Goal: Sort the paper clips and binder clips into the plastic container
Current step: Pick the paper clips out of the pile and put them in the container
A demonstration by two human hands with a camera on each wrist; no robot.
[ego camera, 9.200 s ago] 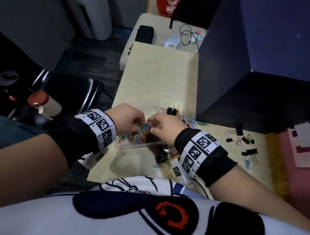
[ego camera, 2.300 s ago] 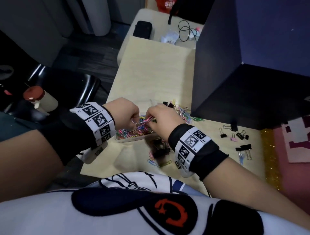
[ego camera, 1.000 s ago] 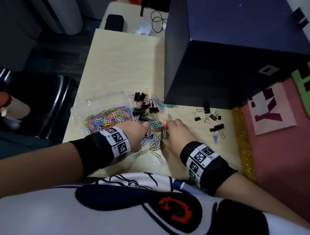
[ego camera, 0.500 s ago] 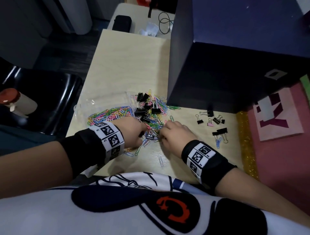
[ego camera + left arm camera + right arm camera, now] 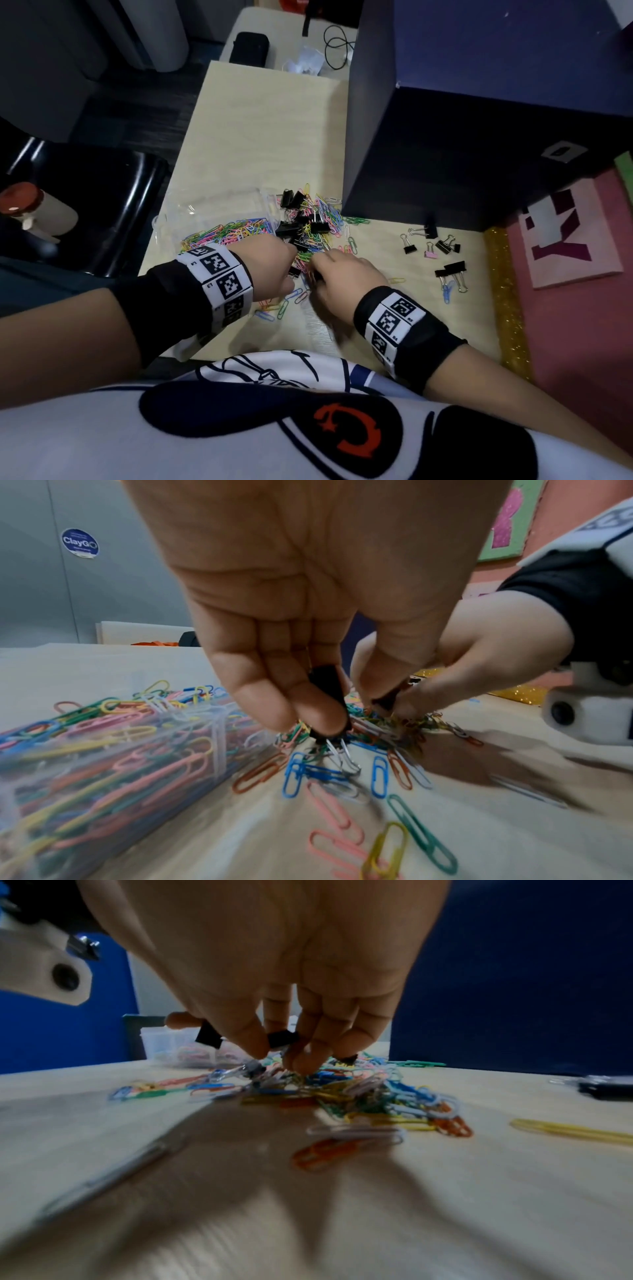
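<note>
— Along the left edge of the desk, what is seen, and how much room is left?

— A clear plastic container filled with coloured paper clips is set close to that edge. Just beside it, to the right, a mixed heap of paper clips and black binder clips is hemmed in by a dark blue box. Bare desk is left beyond the heap and toward the near edge.

— How are the fingers set?

— A black binder clip is pinched between the curled fingers of the left hand, wire handles pointing down. Another black binder clip is pinched by the right hand.

— And the pose?

— Both hands are held palm down over the heap's near side, fingertips nearly meeting. A few more binder clips are scattered well apart to the right.
</note>
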